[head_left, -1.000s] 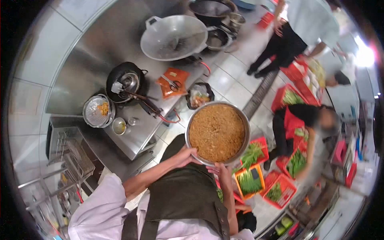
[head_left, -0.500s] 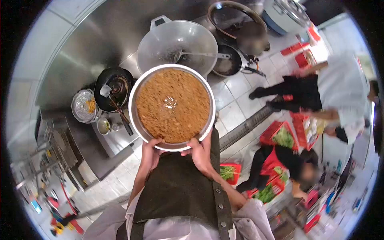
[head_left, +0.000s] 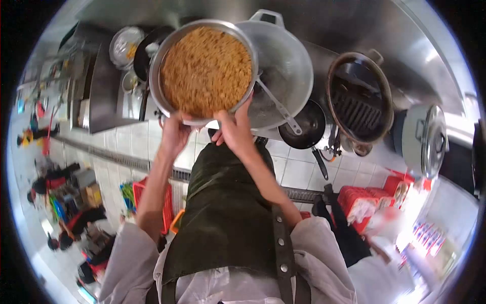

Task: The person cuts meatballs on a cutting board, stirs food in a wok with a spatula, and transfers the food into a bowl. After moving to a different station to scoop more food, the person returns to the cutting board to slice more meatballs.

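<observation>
I hold a wide metal pan heaped with brown fried noodles out in front of me. My left hand grips its near rim from below on the left. My right hand grips the near rim just to the right. The pan hangs partly over a large steel wok that has a ladle resting in it. My dark apron fills the lower middle.
A small black pan, a deep dark pot and a lidded steel pot line the steel counter to the right. A black wok and a strainer bowl sit at left. Red crates and people stand on the tiled floor.
My view has swung right along the counter. The pan of noodles has risen and moved up against the big wok; both hands keep their hold on its rim.
</observation>
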`<state>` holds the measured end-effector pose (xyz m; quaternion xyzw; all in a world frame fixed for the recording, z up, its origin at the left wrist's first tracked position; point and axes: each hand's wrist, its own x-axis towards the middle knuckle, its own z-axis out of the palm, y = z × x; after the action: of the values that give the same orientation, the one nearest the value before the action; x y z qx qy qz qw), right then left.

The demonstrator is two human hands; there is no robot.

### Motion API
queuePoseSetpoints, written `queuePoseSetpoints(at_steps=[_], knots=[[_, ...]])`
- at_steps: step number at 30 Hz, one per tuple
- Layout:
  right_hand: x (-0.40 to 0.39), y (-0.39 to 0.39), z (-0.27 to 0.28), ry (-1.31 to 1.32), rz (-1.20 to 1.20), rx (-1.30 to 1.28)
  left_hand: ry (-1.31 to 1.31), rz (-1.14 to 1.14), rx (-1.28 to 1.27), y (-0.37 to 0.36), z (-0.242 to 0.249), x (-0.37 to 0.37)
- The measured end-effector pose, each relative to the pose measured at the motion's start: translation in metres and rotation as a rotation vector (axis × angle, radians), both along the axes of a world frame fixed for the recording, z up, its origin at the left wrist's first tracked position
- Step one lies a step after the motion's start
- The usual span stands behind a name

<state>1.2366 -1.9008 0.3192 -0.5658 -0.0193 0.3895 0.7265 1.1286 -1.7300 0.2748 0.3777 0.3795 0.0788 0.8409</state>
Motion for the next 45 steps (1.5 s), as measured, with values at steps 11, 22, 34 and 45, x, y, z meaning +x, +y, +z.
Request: queuePoseSetpoints(at_steps=[11, 22, 34, 45], knots=[[0.124, -0.079, -0.148, -1.237, 0.787, -1.302, 0.229, -0.429, 0.727, 0.078, 0.089, 0.138], [0.112, -0.195, -0.029, -0.573, 0.343, -0.681, 0.427, -1.182, 1.314, 0.089, 0.074, 0.278], [0.124, -0.076, -0.058, -0.819, 0.069, -0.475, 0.227, -1.309, 1.575, 0.014, 0.064, 0.318], [0.085, -0.103, -0.075, -0.764, 0.240, -0.549, 0.319, -1.464, 1.823, 0.012, 0.052, 0.328]])
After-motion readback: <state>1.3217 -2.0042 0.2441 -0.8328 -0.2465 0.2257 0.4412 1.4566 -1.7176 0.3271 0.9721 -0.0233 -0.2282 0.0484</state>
